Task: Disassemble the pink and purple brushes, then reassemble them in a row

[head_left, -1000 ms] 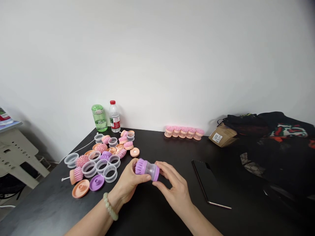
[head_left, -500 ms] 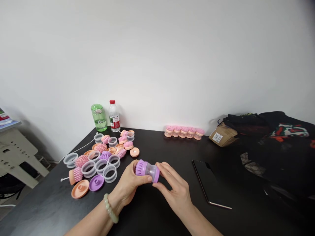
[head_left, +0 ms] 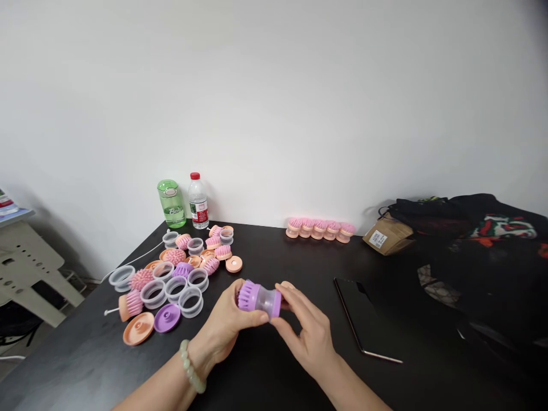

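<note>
A purple bristle brush with a clear middle section (head_left: 266, 301) is held sideways above the table, bristles pointing left. My left hand (head_left: 233, 315) wraps its bristle end, thumb along the near side. On the purple base, my right hand (head_left: 306, 328) pinches with thumb and fingertips. To the left lie loose parts: clear rings (head_left: 190, 302), a purple cap (head_left: 167, 317), an orange cap (head_left: 138, 329), a purple bristle head (head_left: 183, 270) and several pink bristle heads (head_left: 141, 279). One pink head with an orange collar (head_left: 131, 305) has a white stem sticking out.
Several pink brushes (head_left: 319, 229) stand in a row by the wall. A green bottle (head_left: 172, 205) and a red-capped water bottle (head_left: 198, 202) are at the back left. To the right are a phone or tablet (head_left: 363, 317), a paper bag (head_left: 389, 235) and dark cloth (head_left: 475, 274).
Both hands have shifted the purple brush slightly to the right. My right fingers have moved a little on its base. The parts on the table stay as they were.
</note>
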Available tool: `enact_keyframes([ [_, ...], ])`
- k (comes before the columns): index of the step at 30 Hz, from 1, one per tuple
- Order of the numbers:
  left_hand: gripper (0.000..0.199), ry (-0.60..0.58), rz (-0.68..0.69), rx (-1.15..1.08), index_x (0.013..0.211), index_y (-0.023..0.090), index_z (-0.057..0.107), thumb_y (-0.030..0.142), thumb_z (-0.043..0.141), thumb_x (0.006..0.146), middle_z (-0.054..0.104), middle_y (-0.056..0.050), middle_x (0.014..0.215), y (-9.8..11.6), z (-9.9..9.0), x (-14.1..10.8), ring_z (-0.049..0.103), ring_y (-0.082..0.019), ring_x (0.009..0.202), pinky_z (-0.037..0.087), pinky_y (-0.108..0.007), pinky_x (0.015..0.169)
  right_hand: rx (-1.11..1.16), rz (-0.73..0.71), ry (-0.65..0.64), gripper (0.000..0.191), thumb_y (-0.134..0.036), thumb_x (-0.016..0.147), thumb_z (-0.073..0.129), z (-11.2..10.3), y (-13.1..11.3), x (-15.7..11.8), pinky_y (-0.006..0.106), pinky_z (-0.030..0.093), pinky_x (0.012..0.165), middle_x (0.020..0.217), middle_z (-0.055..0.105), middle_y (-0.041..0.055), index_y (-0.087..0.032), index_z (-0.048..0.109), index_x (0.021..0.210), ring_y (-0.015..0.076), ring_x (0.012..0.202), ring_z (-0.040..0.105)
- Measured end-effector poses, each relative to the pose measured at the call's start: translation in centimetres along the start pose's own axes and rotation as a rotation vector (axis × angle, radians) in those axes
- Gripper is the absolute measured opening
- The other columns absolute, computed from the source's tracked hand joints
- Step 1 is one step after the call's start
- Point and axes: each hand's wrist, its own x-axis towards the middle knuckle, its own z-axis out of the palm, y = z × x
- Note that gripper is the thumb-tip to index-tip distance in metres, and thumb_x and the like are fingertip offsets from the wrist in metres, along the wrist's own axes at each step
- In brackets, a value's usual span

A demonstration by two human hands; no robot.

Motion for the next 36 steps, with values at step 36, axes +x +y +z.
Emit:
enact_keyframes([
  [36,0.05,0.065,0.257,0.407,0.099,0.02,0.056,0.028,0.087,0.06,0.062,0.0,0.092,0.5,-1.0,0.4,0.057,-0.018,0.081,0.046,-0.028,0.073,0.693,0.622,-0.304,0.043,-0.052,0.086,0.067,0.2,0.3,0.9,0.036,0.053,0.083,0.101,0.058,0.0046,-0.026,0.064,0.12,0.0218,0.095,0.06],
])
